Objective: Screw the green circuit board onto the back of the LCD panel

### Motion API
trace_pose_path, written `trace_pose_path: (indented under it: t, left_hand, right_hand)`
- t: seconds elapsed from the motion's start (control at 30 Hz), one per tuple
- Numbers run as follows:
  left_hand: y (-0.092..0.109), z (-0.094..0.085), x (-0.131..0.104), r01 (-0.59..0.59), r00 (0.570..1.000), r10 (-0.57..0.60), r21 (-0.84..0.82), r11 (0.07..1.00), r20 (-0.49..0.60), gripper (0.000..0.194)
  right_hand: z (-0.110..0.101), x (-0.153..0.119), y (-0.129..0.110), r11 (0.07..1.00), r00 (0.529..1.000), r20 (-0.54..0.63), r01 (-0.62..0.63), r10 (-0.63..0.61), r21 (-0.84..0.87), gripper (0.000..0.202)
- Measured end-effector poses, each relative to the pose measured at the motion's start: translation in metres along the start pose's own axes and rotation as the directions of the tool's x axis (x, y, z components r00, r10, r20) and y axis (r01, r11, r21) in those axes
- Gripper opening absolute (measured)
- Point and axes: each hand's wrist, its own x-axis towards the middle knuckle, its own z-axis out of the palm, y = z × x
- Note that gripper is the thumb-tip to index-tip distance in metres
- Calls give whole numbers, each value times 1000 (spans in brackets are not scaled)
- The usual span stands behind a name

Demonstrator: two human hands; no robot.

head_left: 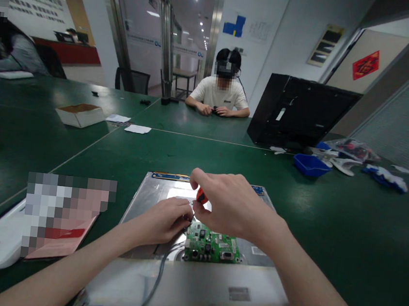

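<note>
A flat metal display panel (pixel 191 283) lies back side up on the table in front of me. On it sits a green circuit board (pixel 213 245), with a grey cable (pixel 158 277) running from its left side toward me. My right hand (pixel 226 201) is closed around the red-and-black handle of what looks like a screwdriver (pixel 202 196). At the board's upper left corner, the fingers of my left hand (pixel 168 217) are pinched together near the tool's lower end. Whatever they hold is too small and hidden to make out.
A black monitor (pixel 299 116) and a blue tray (pixel 311 165) stand at the back right. An open white box (pixel 80 114) is at the back left, papers (pixel 137 129) beside it. A pink booklet (pixel 67 238) lies left of the panel. Across sits a person (pixel 221 94).
</note>
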Motion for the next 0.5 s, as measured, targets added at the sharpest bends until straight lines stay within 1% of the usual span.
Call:
trace_pose_path:
  t: [0.13,0.27,0.33,0.4,0.5]
  left_hand:
    - [1,0,0,8,1000,-8,-17,1000,2,8]
    - [4,-3,1,16,999,-16,-19,1000,32,14]
    - [4,-3,1,23,999,-23,-15,1000,46,14]
    - [3,-3,1,22,999,-22,-15,1000,42,13]
    - [0,0,0,-1,1000,2,-30,1000,24,11]
  right_hand:
    - [-2,-1,-1,998,999,29,36,-37,46,14]
    - [1,2,1,1000,1000,13,-19,19,-24,24]
    - [2,3,1,997,999,8,-36,37,-63,24]
    - [3,4,1,997,999,4,-37,37,-73,20]
    - [0,2,0,999,1000,4,-7,7,-37,9]
